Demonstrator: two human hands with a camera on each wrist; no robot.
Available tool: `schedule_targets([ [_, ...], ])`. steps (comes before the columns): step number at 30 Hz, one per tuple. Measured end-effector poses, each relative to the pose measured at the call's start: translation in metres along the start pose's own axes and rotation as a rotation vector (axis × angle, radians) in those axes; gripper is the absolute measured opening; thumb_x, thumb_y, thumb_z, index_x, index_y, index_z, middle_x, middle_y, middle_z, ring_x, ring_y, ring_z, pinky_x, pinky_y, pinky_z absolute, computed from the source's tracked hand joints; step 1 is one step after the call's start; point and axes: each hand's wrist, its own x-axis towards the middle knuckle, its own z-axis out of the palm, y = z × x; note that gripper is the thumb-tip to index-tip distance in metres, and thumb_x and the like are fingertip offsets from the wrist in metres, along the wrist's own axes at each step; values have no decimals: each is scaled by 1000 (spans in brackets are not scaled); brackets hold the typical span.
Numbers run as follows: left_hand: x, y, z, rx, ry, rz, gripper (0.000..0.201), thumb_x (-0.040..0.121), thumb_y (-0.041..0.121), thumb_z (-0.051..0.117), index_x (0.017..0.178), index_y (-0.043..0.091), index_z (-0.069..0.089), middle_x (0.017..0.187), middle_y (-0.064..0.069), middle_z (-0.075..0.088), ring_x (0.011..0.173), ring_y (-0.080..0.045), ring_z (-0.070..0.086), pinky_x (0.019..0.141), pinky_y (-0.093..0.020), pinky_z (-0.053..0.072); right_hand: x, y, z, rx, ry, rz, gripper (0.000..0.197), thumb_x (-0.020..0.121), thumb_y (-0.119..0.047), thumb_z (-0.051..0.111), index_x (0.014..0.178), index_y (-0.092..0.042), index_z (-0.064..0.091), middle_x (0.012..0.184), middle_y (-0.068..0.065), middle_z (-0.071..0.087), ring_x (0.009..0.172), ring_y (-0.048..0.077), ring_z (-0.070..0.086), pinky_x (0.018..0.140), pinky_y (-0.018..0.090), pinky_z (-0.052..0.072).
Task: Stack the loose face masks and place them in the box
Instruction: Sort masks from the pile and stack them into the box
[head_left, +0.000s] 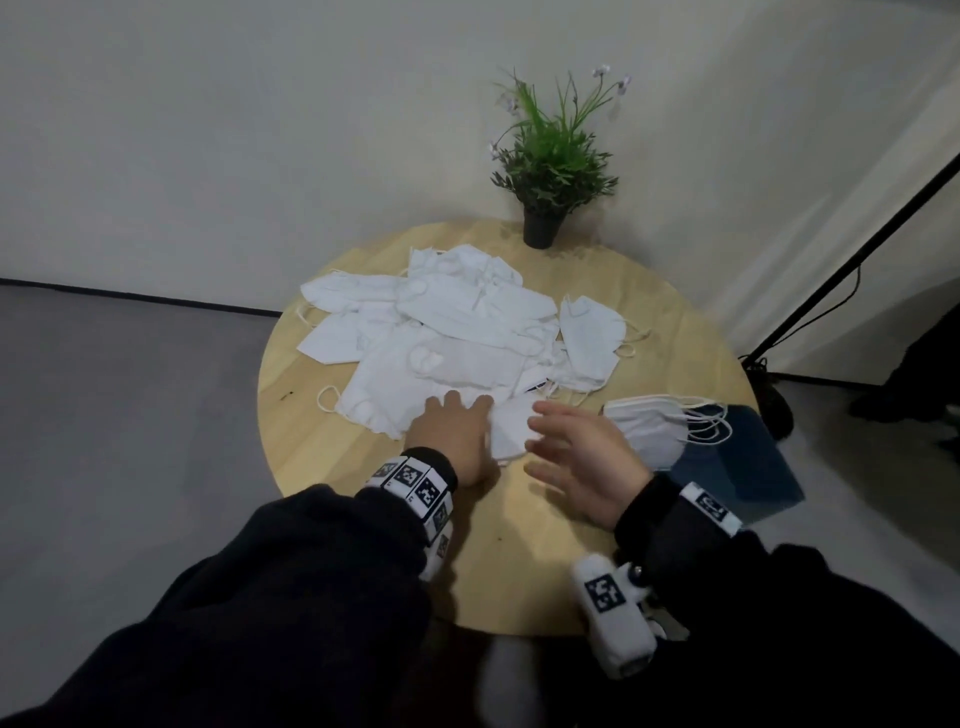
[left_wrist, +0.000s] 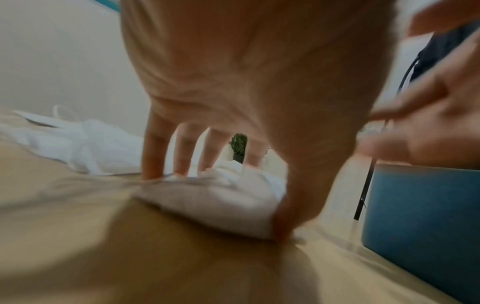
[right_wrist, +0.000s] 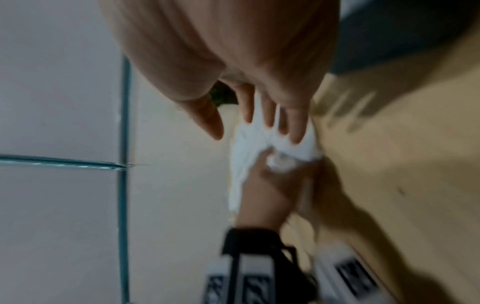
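A loose pile of white face masks (head_left: 457, 332) covers the middle of the round wooden table (head_left: 322, 452). My left hand (head_left: 457, 415) presses one mask (head_left: 511, 431) at the pile's near edge. In the left wrist view its straight fingers (left_wrist: 153, 156) and thumb (left_wrist: 293, 201) stand on that mask (left_wrist: 207, 209). My right hand (head_left: 561, 436) hovers just right of it, fingers (right_wrist: 293, 123) spread and holding nothing. A small stack of masks (head_left: 654, 431) lies on the blue box (head_left: 743, 467) at the right.
A potted green plant (head_left: 550, 171) stands at the table's far edge. A black stand pole (head_left: 857, 249) leans along the wall at the right. Bare wood shows on the table's near and left parts.
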Motion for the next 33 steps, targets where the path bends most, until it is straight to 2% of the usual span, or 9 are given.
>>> schedule_targets([
  [4, -1, -13, -13, -168, 98, 63, 64, 87, 29, 66, 145, 25, 41, 118, -8, 67, 109, -32, 64, 85, -39, 53, 24, 55, 9, 132, 135, 139, 49, 99, -2, 59, 147, -8, 47, 136, 14, 56, 123, 29, 55, 97, 44, 52],
  [8, -9, -17, -32, -865, 25, 44, 44, 84, 19, 71, 126, 25, 60, 111, 2, 72, 92, -20, 70, 74, -39, 62, 37, 58, 6, 179, 143, 137, 35, 97, -8, 67, 131, -3, 62, 114, 20, 74, 94, 30, 68, 68, 38, 54],
  [15, -8, -28, -62, -1587, -5, -146, 36, 93, 14, 58, 125, -3, 59, 87, -23, 71, 65, -37, 66, 52, -38, 55, 40, 32, 0, 326, 199, -12, 24, 101, -8, 61, 121, -21, 65, 115, 9, 74, 102, 35, 71, 94, 60, 56],
  [18, -3, -43, -65, -1477, 41, -294, 38, 103, 21, 56, 127, -7, 60, 83, -19, 72, 65, -35, 68, 59, -40, 57, 34, 27, -1, 377, 176, 4, 27, 104, -10, 57, 126, -25, 61, 116, 6, 71, 102, 32, 68, 79, 54, 60],
  [20, 0, -52, -59, -1146, 35, -324, 47, 105, 28, 56, 142, 1, 50, 106, -21, 73, 73, -36, 71, 60, -39, 59, 31, 26, 1, 364, 154, -5, 30, 105, -11, 56, 130, -28, 59, 121, 7, 68, 108, 34, 66, 69, 48, 63],
  [25, 1, -64, -42, -159, 269, -265, 70, 99, 47, 58, 158, 23, 29, 150, -12, 46, 130, -37, 51, 103, -50, 46, 29, 21, 5, 344, 177, -85, 36, 104, -11, 56, 134, -32, 56, 124, 2, 68, 109, 30, 68, 78, 44, 62],
  [27, 3, -53, -38, -94, 394, -92, 63, 98, 47, 60, 153, 24, 41, 148, -9, 47, 129, -34, 51, 102, -49, 45, 30, 17, 3, 330, 209, -143, 35, 103, -12, 58, 130, -34, 57, 124, 0, 70, 105, 26, 67, 77, 38, 59],
  [29, 5, -39, -31, -221, 370, 52, 54, 99, 44, 61, 148, 25, 48, 140, -6, 50, 122, -29, 57, 95, -46, 51, 31, 15, 1, 293, 219, -188, 34, 101, -12, 60, 128, -33, 58, 120, 1, 72, 91, 25, 65, 56, 28, 50],
  [33, 13, -20, -8, -262, 199, -47, 67, 97, 55, 58, 152, 25, 35, 138, -9, 52, 120, -33, 59, 93, -44, 50, 29, 13, -1, 299, 226, -205, 30, 96, -2, 65, 113, -27, 66, 108, 0, 75, 96, 28, 71, 61, 32, 53],
])
